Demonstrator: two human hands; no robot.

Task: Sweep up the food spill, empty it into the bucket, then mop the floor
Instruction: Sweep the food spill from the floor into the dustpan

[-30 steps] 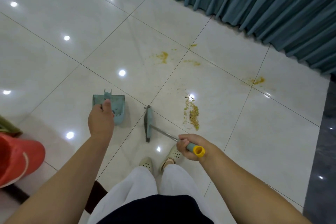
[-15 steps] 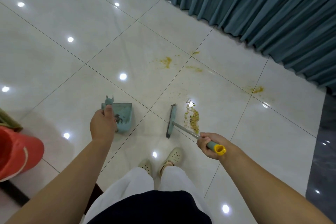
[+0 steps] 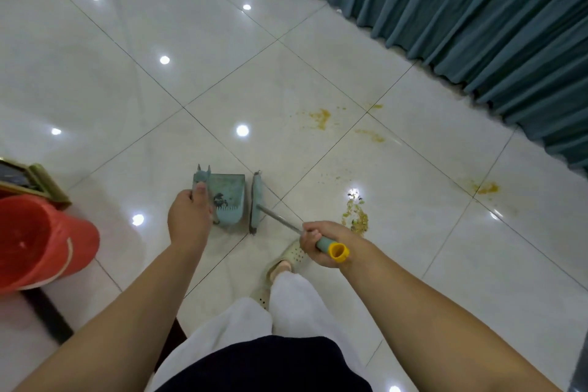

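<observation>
The left hand (image 3: 190,220) grips the dustpan (image 3: 227,199), the right hand (image 3: 323,243) grips the broom (image 3: 257,203) just beside it; no writing is readable.

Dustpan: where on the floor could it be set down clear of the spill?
Bare tiles lie beyond the dustpan and left toward the red bucket. Right of the broom head it is crowded: a crumb pile, yellow smears toward the curtain, another smear far right.
</observation>
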